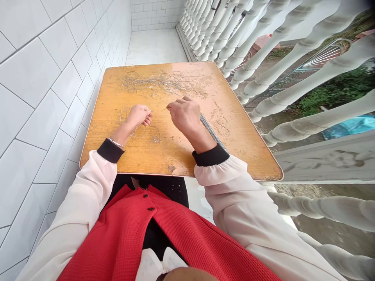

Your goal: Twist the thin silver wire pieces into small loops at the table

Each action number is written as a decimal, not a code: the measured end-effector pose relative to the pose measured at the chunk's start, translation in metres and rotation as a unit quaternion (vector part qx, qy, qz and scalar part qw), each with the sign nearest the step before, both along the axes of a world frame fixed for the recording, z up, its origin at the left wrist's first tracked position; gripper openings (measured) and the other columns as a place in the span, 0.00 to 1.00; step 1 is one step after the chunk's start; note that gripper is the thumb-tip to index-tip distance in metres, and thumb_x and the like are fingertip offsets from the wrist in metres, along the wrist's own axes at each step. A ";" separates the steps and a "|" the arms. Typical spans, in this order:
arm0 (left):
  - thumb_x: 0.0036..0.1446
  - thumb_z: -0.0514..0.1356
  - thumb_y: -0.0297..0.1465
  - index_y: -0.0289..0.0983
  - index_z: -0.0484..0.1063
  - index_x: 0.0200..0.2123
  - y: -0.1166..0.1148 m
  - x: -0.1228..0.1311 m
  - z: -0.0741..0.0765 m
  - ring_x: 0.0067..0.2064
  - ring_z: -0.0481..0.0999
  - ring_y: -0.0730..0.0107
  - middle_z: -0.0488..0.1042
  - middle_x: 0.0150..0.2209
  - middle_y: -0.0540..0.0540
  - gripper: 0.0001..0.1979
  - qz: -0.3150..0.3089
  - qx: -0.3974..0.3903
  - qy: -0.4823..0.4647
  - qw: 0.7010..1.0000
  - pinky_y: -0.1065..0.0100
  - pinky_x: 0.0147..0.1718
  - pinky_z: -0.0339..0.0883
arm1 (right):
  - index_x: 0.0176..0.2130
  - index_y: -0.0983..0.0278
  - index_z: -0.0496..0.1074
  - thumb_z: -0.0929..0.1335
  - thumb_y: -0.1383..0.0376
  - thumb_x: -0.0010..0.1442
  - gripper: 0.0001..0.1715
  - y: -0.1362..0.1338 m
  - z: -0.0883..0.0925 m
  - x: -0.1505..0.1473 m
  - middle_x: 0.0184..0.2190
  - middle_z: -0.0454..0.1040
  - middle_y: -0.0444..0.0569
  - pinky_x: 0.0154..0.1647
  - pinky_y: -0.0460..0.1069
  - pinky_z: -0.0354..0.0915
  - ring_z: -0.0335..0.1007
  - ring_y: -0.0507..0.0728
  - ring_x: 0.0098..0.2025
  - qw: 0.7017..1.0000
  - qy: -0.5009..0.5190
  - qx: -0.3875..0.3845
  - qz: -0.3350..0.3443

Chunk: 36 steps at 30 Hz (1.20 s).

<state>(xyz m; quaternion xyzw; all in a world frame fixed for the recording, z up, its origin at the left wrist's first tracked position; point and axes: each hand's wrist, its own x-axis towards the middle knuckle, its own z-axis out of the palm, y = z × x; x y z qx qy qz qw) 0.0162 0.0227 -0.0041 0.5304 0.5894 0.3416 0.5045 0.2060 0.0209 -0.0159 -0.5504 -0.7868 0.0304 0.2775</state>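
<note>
No readable text, label, brand, number or sign shows anywhere, whether on the worktop [140,158], the tiled wall [58,47] at left or the white balustrade [272,102] at right.

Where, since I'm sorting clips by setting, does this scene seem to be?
Probably a balcony or narrow veranda: a row of white balusters runs along the right side, greenery shows outdoors beyond it, and a white tiled wall closes the left side.
</note>
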 end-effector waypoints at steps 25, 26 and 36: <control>0.72 0.53 0.19 0.34 0.68 0.24 -0.018 0.016 0.003 0.20 0.73 0.80 0.72 0.19 0.51 0.21 -0.067 -0.018 -0.019 0.997 0.75 0.29 0.68 | 0.48 0.60 0.84 0.72 0.56 0.66 0.15 0.031 -0.016 0.010 0.43 0.85 0.52 0.54 0.61 0.75 0.82 0.62 0.45 0.977 0.211 0.003 0.022; 0.72 0.53 0.19 0.34 0.68 0.24 -0.017 0.016 0.002 0.20 0.73 0.80 0.72 0.19 0.51 0.21 -0.072 -0.017 -0.027 0.997 0.75 0.28 0.68 | 0.46 0.60 0.84 0.73 0.57 0.65 0.13 0.032 -0.017 0.010 0.44 0.85 0.52 0.55 0.61 0.75 0.81 0.63 0.46 0.978 0.208 0.000 0.025; 0.71 0.53 0.17 0.33 0.69 0.22 -0.017 0.010 0.003 0.19 0.73 0.79 0.73 0.18 0.51 0.22 -0.098 -0.033 -0.024 0.994 0.75 0.24 0.67 | 0.43 0.56 0.84 0.66 0.62 0.71 0.15 0.031 -0.014 0.025 0.39 0.84 0.51 0.52 0.59 0.72 0.79 0.65 0.47 0.995 0.090 -0.009 0.050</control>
